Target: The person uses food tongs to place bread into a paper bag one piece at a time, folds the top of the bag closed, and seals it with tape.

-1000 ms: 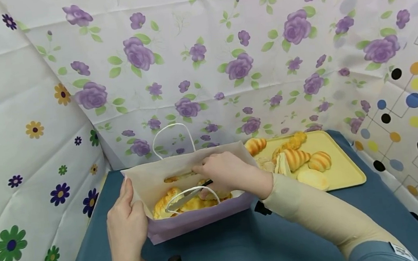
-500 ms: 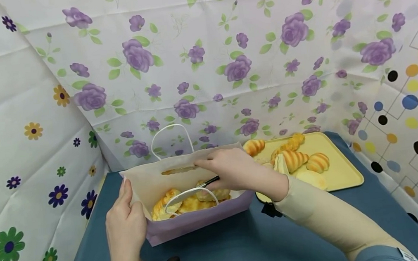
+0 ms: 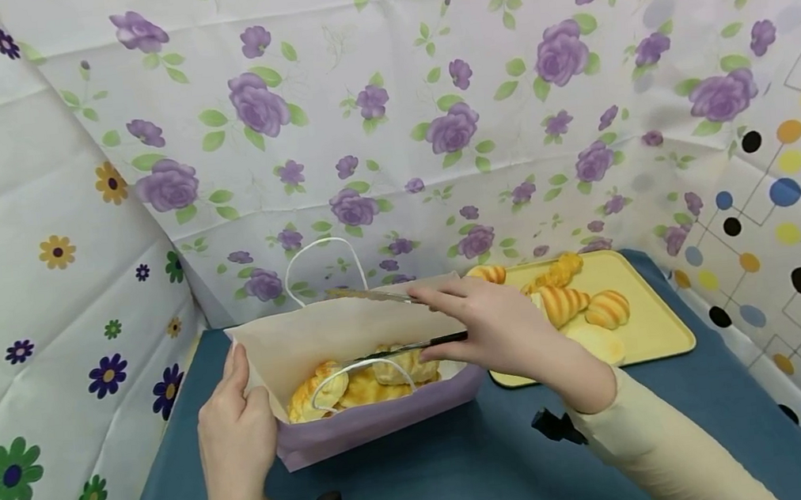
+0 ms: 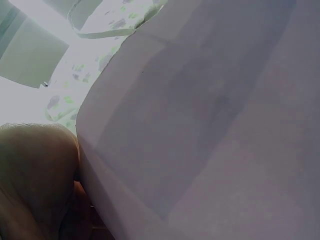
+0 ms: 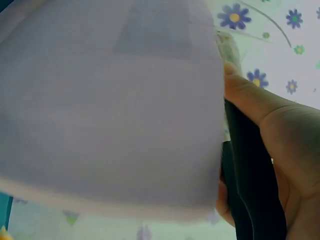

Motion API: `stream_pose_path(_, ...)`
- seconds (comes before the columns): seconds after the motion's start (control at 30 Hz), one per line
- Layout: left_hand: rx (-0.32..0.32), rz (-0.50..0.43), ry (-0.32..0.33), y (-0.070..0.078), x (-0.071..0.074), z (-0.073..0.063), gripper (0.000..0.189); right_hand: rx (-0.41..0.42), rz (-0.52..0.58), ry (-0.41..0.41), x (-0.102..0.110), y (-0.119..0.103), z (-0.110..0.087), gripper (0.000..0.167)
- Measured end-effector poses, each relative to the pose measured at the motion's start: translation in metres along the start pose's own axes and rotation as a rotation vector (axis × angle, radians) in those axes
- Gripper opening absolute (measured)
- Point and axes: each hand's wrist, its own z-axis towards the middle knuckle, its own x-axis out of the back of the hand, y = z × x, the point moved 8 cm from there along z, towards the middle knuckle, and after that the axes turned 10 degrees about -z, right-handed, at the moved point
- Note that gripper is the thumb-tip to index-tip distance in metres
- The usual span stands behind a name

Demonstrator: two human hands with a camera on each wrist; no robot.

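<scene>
A lilac paper bag point(image 3: 388, 438) with white rope handles stands wide at the top, several breads point(image 3: 366, 388) lying inside. My left hand point(image 3: 238, 431) grips its left edge, thumb on the near side in the head view. Above the opening, my right hand point(image 3: 510, 324) holds tongs point(image 3: 447, 340) with black handles. The two tong arms are spread apart, one over the breads and the other, with a brownish tip, near the back rim. No bread is between them. In the right wrist view the black tong handles point(image 5: 252, 165) lie in the palm, and the bag hides the tips.
On the right, a yellow tray point(image 3: 657, 323) carries several striped and plain breads point(image 3: 607, 309). A blue cloth point(image 3: 421, 486) covers the table. Floral sheets point(image 3: 391, 140) hang at the back and sides. The bag's handle loop point(image 3: 321, 245) stands up behind its opening.
My right hand has risen and drawn back to the right, lifting the tongs from among the breads. A pale bread stays in the bag. My left hand keeps its grip.
</scene>
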Motion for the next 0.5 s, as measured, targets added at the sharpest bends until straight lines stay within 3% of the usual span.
stream_pose_path(0.3, 0.019, 0.003, 0.009, -0.003, 0.004, 0.000, 0.057, -0.201, 0.138, 0.089, 0.011, 0.048, -0.058, 0.085)
stream_pose_path(0.5, 0.014, -0.019, 0.007, -0.002, 0.004, 0.001, 0.057, -0.351, 0.070, 0.116, 0.016, 0.088, -0.102, 0.085)
